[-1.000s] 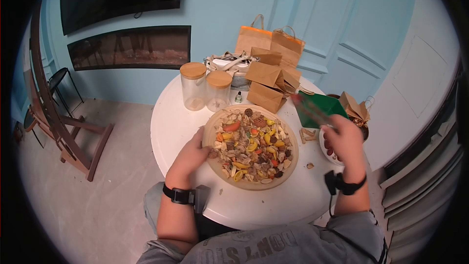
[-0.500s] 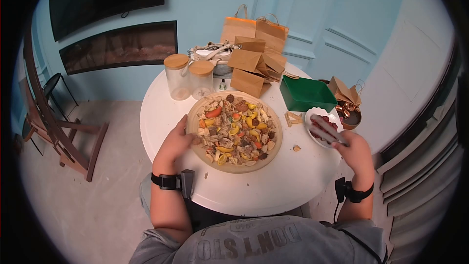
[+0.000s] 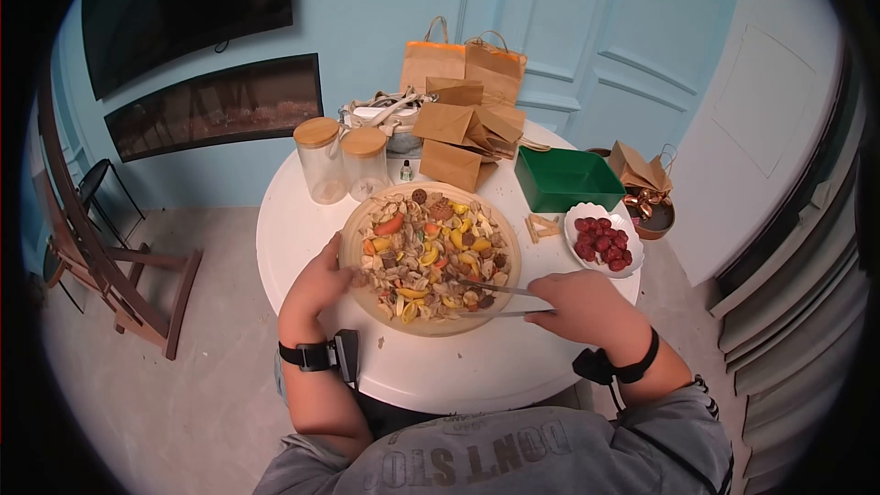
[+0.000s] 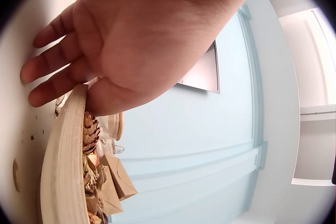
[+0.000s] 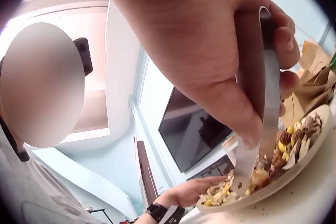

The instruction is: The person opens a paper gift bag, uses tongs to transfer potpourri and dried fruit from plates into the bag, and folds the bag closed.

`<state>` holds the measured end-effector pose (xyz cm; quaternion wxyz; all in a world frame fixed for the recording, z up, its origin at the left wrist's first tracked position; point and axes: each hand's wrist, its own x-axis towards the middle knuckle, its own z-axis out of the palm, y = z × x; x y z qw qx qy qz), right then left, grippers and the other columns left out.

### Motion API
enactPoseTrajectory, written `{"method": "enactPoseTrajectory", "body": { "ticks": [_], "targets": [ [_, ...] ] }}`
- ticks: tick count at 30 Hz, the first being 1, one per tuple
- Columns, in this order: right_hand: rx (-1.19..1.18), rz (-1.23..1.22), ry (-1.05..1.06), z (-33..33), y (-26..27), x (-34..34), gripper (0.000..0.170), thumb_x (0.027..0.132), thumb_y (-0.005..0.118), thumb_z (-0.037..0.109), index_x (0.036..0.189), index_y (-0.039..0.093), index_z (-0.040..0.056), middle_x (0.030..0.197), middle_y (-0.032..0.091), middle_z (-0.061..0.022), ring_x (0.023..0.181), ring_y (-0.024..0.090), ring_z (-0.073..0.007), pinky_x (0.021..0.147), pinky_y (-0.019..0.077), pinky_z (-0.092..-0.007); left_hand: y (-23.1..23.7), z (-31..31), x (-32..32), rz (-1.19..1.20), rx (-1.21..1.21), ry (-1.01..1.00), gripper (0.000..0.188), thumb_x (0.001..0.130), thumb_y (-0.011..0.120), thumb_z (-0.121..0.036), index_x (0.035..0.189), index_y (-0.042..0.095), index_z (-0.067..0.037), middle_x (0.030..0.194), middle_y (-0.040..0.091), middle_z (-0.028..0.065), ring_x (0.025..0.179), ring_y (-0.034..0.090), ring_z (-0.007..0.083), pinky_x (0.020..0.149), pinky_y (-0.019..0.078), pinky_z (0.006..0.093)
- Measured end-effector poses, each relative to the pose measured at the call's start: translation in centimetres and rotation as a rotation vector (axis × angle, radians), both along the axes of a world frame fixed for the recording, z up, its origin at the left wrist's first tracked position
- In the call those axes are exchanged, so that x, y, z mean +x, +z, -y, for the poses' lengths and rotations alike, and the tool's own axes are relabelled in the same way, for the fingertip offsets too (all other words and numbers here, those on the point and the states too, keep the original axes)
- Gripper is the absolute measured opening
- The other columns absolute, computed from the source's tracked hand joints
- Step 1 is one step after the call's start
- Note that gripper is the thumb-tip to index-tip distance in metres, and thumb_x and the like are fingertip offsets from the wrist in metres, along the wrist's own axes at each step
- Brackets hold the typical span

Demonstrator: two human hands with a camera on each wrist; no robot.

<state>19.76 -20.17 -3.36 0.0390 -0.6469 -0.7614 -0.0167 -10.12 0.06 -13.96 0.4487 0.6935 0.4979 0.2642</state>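
Observation:
A round wooden tray (image 3: 510, 284) holds a mix of dried petals, pinecones and yellow and orange dried pieces. At its left edge my left hand (image 3: 316, 289) holds the rim (image 4: 65, 150), thumb over the inside and the other fingers outside. My right hand (image 3: 591, 307) grips metal tongs (image 5: 270, 71). Their two arms stand apart, with the tips down among the potpourri (image 3: 431, 257) on the tray's right side. Beyond that hand sits a white scalloped plate (image 3: 570, 220) of dark red round pieces (image 3: 602, 243).
A green box (image 3: 568, 179) stands behind the plate, near small wooden pieces (image 3: 543, 227). At the back are two wooden-lidded jars (image 3: 319, 165), a small bottle (image 3: 406, 170), folded kraft bags (image 3: 467, 137) and a cloth bag (image 3: 390, 119). All stand on a round white table (image 3: 293, 238).
My right hand brought the tongs from beside the green box over the white plate, then left to the tray, where the tips are now in the potpourri. The left hand stays at the rim.

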Motion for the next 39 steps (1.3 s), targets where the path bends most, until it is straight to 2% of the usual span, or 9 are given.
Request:
{"method": "enactPoseTrajectory", "body": {
  "ticks": [4, 6, 12, 17, 20, 21, 32, 34, 39],
  "targets": [
    [0.099, 0.037, 0.034, -2.5, -1.9, -0.7, 0.03, 0.079, 0.069, 0.029, 0.097, 0.059, 0.008, 0.08, 0.063, -0.0092, 0.074, 0.063, -0.0313, 0.064, 0.049, -0.041, 0.2, 0.0, -0.1, -0.041, -0.011, 0.004, 0.067, 0.088, 0.057, -0.005, 0.147, 0.026, 0.001, 0.102, 0.066, 0.0112, 0.078, 0.059, 0.0141, 0.071, 0.0486, 0.0272],
    [0.12, 0.028, 0.013, -3.9, -2.7, -0.6, 0.03, 0.079, 0.069, 0.029, 0.097, 0.06, 0.008, 0.08, 0.063, -0.0095, 0.073, 0.063, -0.0314, 0.064, 0.049, -0.0413, -0.7, -0.4, -0.2, 0.018, 0.0, -0.009, 0.072, 0.081, 0.058, -0.012, 0.145, 0.028, 0.001, 0.119, 0.061, 0.024, 0.098, 0.063, 0.027, 0.086, 0.0469, 0.0323],
    [0.249, -0.155, -0.168, -5.7, -1.9, 0.3, 0.03, 0.08, 0.069, 0.03, 0.095, 0.063, 0.0056, 0.079, 0.064, -0.0127, 0.075, 0.064, -0.0313, 0.064, 0.0492, -0.0401, -0.7, -0.3, -0.3, -0.026, 0.056, 0.002, 0.073, 0.08, 0.061, -0.013, 0.145, 0.029, 0.0, 0.129, 0.054, 0.0263, 0.121, 0.053, 0.0321, 0.1, 0.0403, 0.0355],
    [0.109, -0.313, -0.508, -7.1, -0.6, 2.5, 0.035, 0.081, 0.069, 0.033, 0.097, 0.065, 0.0031, 0.079, 0.064, -0.018, 0.076, 0.064, -0.0342, 0.067, 0.0499, -0.0412, -0.7, -0.3, -0.4, 0.004, 0.026, 0.009, 0.072, 0.08, 0.061, -0.013, 0.145, 0.031, -0.001, 0.125, 0.057, 0.0259, 0.116, 0.056, 0.0314, 0.097, 0.0422, 0.0343],
    [-0.077, -0.348, -0.52, -7.6, -1.3, 2.3, 0.036, 0.081, 0.068, 0.034, 0.098, 0.065, 0.0033, 0.08, 0.065, -0.0177, 0.076, 0.064, -0.0345, 0.067, 0.0499, -0.0408, -0.3, 0.0, -0.3, 0.007, 0.029, 0.023, 0.072, 0.081, 0.062, -0.013, 0.144, 0.031, -0.001, 0.121, 0.059, 0.0255, 0.112, 0.059, 0.0305, 0.094, 0.0435, 0.0336],
    [-0.043, -0.319, -0.389, -7.7, -2.4, 2.5, 0.034, 0.085, 0.062, 0.037, 0.094, 0.065, 0.0043, 0.078, 0.065, -0.0172, 0.073, 0.064, -0.0338, 0.066, 0.0496, -0.0409, -0.1, 0.1, -0.2, -0.004, 0.037, 0.029, 0.071, 0.081, 0.062, -0.014, 0.144, 0.032, -0.001, 0.119, 0.06, 0.0254, 0.109, 0.06, 0.0299, 0.093, 0.0443, 0.0332],
    [-0.126, -0.479, -0.087, -6.6, -2.7, 2.6, 0.031, 0.085, 0.065, 0.037, 0.095, 0.063, 0.0079, 0.077, 0.062, -0.0146, 0.074, 0.061, -0.0335, 0.066, 0.047, -0.041, 0.3, 0.3, 0.3, 0.018, 0.001, 0.044, 0.067, 0.085, 0.059, -0.004, 0.145, 0.029, 0.001, 0.12, 0.06, 0.0211, 0.108, 0.06, 0.0222, 0.091, 0.0448, 0.0301],
    [-0.273, -0.385, 0.007, -6.7, -2.8, 2.7, 0.032, 0.082, 0.069, 0.036, 0.1, 0.063, 0.0102, 0.075, 0.061, -0.0093, 0.069, 0.061, -0.0261, 0.061, 0.0463, -0.0347, 0.8, 0.5, 0.5, 0.007, -0.003, 0.046, 0.066, 0.086, 0.058, 0.001, 0.145, 0.029, 0.002, 0.122, 0.059, 0.0184, 0.108, 0.058, 0.0184, 0.091, 0.0441, 0.0281],
    [-0.13, -0.374, 0.083, -6.5, -3.8, 3.5, 0.031, 0.08, 0.07, 0.036, 0.098, 0.063, 0.0117, 0.073, 0.061, -0.0073, 0.069, 0.061, -0.0257, 0.061, 0.0472, -0.0345, 1.1, 0.7, 0.7, 0.068, -0.041, 0.061, 0.067, 0.086, 0.058, 0.002, 0.146, 0.028, 0.001, 0.124, 0.058, 0.0172, 0.109, 0.057, 0.018, 0.093, 0.0431, 0.0277]
  ]
}}
